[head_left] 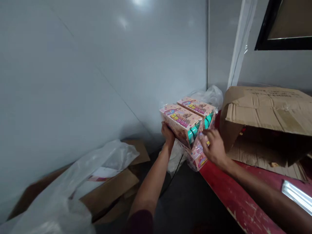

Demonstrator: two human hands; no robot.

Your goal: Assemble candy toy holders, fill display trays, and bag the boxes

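Note:
Two pink printed boxes sit side by side in clear plastic wrap, with teal items showing at their near ends. My left hand (168, 132) is closed around the lower left side of the nearer box (180, 122), supporting it. The farther box (197, 105) is against it on the right. At the near right end of the wrapped boxes is my right hand (214, 146), its fingers loosely bent and the thumb apart; whether it touches the wrap is unclear. Beneath them, another pink printed package (201, 160) in clear plastic rests at the red table's corner.
The red table (243, 198) extends to the right, bearing an open cardboard carton (263, 107). At lower left lie an open cardboard box (112, 188) and a large clear plastic bag (73, 195). A pale wall (97, 65) rises behind. More crumpled plastic (214, 96) lies in the corner.

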